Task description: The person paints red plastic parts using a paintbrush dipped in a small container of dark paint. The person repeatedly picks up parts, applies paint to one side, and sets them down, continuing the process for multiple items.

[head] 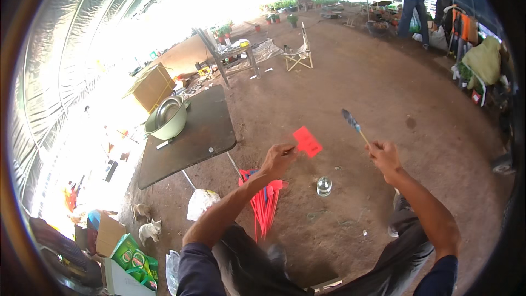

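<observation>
My left hand [280, 156] grips a red plastic plant tag [307, 141] near its edge; dark marks show on its face. In my right hand [384, 156] is the thin handle of a brush-like tool [351, 119] with a dark, bluish head pointing up and away. The two things are apart. On the dirt floor between my arms stands a clear glass jar [324, 186]. A bundle of red, long-stemmed tags [265, 209] lies below my left forearm, with some blue among it.
A dark folding table [197, 123] at left bears a pale green basin [168, 121]. Two small animals, one a white one [150, 231], are near my left side by a carton of green packages [133, 259]. A folding chair [299, 51] and a standing person [413, 4] are farther off.
</observation>
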Tool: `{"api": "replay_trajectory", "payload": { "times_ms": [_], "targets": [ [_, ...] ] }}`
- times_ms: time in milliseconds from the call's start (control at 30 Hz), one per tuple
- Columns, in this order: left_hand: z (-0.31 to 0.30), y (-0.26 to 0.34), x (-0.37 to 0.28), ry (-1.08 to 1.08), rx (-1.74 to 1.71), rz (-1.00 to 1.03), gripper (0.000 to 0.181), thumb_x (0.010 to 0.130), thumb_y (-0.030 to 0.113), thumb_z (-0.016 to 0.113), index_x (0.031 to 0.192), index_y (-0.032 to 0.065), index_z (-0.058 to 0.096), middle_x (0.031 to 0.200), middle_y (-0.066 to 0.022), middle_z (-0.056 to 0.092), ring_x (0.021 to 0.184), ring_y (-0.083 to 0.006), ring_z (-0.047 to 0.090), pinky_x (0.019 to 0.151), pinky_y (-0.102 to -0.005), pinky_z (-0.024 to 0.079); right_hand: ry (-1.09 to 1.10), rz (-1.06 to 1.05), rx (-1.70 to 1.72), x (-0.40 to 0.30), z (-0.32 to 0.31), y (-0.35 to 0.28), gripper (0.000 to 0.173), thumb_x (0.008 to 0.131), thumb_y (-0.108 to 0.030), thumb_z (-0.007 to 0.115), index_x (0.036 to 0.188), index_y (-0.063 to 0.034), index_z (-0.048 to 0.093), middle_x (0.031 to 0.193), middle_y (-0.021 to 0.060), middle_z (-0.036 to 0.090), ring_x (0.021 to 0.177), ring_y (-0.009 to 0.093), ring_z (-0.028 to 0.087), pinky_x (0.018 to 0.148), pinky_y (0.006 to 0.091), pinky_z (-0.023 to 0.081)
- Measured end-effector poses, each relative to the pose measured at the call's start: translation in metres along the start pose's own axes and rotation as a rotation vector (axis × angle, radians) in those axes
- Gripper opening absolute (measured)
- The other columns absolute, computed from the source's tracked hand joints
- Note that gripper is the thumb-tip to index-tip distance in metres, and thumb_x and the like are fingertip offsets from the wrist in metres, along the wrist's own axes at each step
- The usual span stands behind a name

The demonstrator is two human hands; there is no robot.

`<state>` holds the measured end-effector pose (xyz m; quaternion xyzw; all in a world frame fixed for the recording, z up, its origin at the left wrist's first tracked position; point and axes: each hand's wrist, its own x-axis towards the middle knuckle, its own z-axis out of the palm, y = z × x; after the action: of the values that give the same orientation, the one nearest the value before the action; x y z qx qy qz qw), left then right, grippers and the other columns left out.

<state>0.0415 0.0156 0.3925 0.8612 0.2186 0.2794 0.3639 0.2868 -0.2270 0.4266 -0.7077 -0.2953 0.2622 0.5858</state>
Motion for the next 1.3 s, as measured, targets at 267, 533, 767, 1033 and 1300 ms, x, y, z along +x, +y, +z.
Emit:
{"api": "replay_trajectory", "payload": {
  "times_ms": [267, 533, 767, 1033, 1300],
  "targets": [
    [0.077, -0.018, -0.035, -0.023, -0.590, -0.298, 0.021, 0.096, 0.013, 0.051, 0.084, -0.0004, 0.061, 0.063, 0.0014, 0.051, 0.058, -0.0060, 0.043, 0.052, -0.0240, 0.033, 0.053, 0.005, -0.163, -0.001, 0.014, 0.060, 0.024, 0.094, -0.019, 0.057, 0.081, -0.0021, 0.068, 0.057, -0.0045, 0.047, 0.052, 0.004, 0.040, 0.046, 0.0245, 0.032],
    [0.099, -0.010, 0.002, -0.041, -0.765, -0.233, 0.013, 0.097, 0.010, 0.053, 0.095, 0.0000, 0.062, 0.072, 0.0004, 0.055, 0.063, -0.0064, 0.046, 0.056, -0.0225, 0.035, -0.028, -0.078, -0.206, 0.003, 0.018, 0.038, 0.023, 0.096, -0.019, 0.056, 0.081, -0.0026, 0.063, 0.061, -0.0032, 0.050, 0.053, 0.005, 0.042, 0.049, 0.0240, 0.034],
    [0.112, -0.003, 0.012, -0.031, -0.727, -0.204, 0.017, 0.097, 0.013, 0.056, 0.097, -0.0023, 0.064, 0.073, 0.0013, 0.053, 0.066, -0.0062, 0.046, 0.058, -0.0229, 0.035, -0.077, -0.159, -0.406, 0.009, 0.031, 0.042, 0.017, 0.092, -0.013, 0.059, 0.083, 0.0000, 0.065, 0.059, 0.0057, 0.051, 0.054, 0.011, 0.047, 0.052, 0.0305, 0.039],
    [0.101, -0.004, 0.015, 0.074, -0.766, -0.228, 0.014, 0.094, 0.004, 0.054, 0.094, -0.0038, 0.066, 0.067, 0.0046, 0.049, 0.059, -0.0050, 0.042, 0.052, -0.0223, 0.031, -0.068, -0.272, -0.470, 0.013, 0.032, 0.068, 0.014, 0.088, -0.011, 0.059, 0.081, -0.0018, 0.066, 0.059, 0.0119, 0.053, 0.052, 0.015, 0.049, 0.052, 0.0322, 0.040],
    [0.102, 0.007, 0.006, 0.012, -0.801, -0.277, 0.016, 0.096, 0.008, 0.053, 0.092, -0.0006, 0.067, 0.066, 0.0042, 0.052, 0.055, -0.0056, 0.041, 0.049, -0.0221, 0.029, -0.029, -0.294, -0.418, 0.012, 0.040, 0.073, 0.015, 0.088, -0.012, 0.059, 0.078, -0.0016, 0.064, 0.057, 0.0125, 0.051, 0.050, 0.017, 0.049, 0.052, 0.0326, 0.041]
  ]
}}
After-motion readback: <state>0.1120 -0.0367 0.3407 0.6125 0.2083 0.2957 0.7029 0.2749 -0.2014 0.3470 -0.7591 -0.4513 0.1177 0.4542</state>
